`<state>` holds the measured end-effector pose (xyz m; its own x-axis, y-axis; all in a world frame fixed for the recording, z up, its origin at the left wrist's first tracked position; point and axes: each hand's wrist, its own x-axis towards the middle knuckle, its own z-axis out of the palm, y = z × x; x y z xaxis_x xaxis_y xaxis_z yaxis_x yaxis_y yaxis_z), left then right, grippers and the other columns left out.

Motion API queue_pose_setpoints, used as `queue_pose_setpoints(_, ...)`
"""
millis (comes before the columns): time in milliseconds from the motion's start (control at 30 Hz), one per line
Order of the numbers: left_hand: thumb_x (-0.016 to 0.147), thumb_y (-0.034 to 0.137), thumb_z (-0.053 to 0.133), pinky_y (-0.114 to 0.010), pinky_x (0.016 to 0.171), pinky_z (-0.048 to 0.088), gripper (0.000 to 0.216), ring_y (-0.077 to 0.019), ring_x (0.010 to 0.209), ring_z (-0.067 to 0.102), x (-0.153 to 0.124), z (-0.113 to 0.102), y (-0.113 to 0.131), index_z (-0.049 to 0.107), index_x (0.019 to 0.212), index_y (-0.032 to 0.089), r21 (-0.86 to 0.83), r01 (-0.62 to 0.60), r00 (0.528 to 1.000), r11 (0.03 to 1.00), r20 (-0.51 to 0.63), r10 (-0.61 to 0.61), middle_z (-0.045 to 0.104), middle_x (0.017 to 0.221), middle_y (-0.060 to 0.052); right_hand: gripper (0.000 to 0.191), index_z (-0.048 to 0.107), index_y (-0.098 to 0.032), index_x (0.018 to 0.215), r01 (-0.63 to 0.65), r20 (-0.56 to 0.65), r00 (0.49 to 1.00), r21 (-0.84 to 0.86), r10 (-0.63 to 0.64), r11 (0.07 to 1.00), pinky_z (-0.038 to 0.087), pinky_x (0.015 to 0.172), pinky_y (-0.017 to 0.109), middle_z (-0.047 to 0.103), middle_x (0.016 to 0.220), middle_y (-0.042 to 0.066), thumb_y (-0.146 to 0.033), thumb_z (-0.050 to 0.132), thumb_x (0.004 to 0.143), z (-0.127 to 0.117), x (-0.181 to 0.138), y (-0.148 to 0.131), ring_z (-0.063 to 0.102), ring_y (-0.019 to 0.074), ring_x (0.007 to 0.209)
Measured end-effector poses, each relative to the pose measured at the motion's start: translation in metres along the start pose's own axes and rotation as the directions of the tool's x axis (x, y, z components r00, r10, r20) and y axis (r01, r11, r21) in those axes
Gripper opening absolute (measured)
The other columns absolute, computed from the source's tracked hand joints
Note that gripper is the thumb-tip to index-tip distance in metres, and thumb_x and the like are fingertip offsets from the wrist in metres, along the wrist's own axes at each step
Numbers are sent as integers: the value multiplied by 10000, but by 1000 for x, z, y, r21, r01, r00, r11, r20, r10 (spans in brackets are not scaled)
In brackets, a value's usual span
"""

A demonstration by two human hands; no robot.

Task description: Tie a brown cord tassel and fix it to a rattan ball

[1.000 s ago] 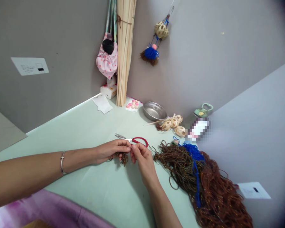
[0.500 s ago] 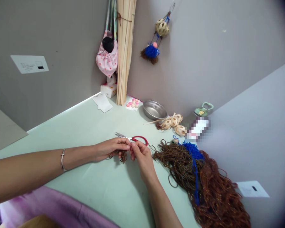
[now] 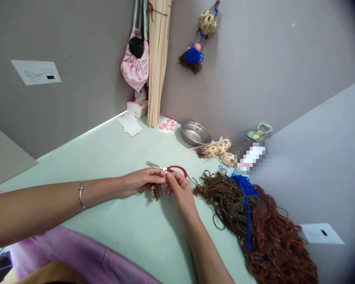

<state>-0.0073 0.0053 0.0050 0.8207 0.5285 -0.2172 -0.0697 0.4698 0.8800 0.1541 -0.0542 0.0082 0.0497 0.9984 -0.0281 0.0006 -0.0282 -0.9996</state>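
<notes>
Brown, gold-flecked yarn bundle (image 3: 157, 192) sits in the curled left hand (image 3: 143, 180), over the pale-green counter (image 3: 127, 232), in from its near edge; the right hand (image 3: 182, 192) pinches alongside, its hold hidden. Fingertip work seems underway, next calling for steadiness.

A slim, silver-toned bangle (image 3: 81, 195) is circling the person's left forearm (image 3: 47, 202) near the wrist, its narrow, rounded band carrying a small crosspiece toward the top. The right forearm (image 3: 205, 240) is showing bare, as are the slender-fingered left hand (image 3: 142, 182) and right hand (image 3: 181, 190). At the lower left, a mustard-brown patch of fabric (image 3: 51, 272) is peeking in at the frame's bottom edge, possibly the person's clothing, though the picture is cutting most of it off.
</notes>
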Motion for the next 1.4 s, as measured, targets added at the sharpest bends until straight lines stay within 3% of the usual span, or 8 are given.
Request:
queue_pose_setpoints(400, 837, 382, 694, -192, 588, 425, 246, -73, 626, 560, 1, -5, -1, 575, 882, 171, 30, 21, 1000, 999, 4, -21, 686, 886, -36, 385, 560, -194, 656, -9, 0, 1000, -5, 9, 1000, 313, 515, 245, 502, 551, -45, -513, 642, 855, 1, -2, -3, 400, 98, 495)
queue_pose_setpoints(867, 803, 368, 724, -187, 578, 415, 260, -55, 570, 483, 4, -5, -2, 558, 841, 172, -30, 38, 999, 999, -14, -38, 584, 734, 26, 401, 545, -195, 660, -46, 0, 999, -46, 46, 998, 284, 524, 261, 500, 560, -39, -523, 644, 869, -6, 3, 9, 395, 104, 503)
queue_pose_setpoints(1200, 824, 360, 704, -193, 596, 407, 232, -64, 626, 507, 3, -5, -2, 586, 847, 162, -19, -10, 999, 1000, 40, 11, 666, 843, -20, 373, 565, -195, 670, -46, 2, 999, -27, 46, 999, 301, 545, 259, 503, 566, -38, -493, 651, 877, -4, 2, 6, 406, 111, 523)
queue_pose_setpoints(1400, 824, 369, 707, -200, 582, 413, 235, -71, 608, 535, 3, -5, -3, 594, 862, 166, -18, -18, 999, 1000, 37, 18, 640, 772, 3, 377, 563, -190, 656, -36, 1, 999, 9, 36, 999, 302, 539, 253, 509, 581, -37, -484, 662, 871, -4, 3, 4, 405, 102, 522)
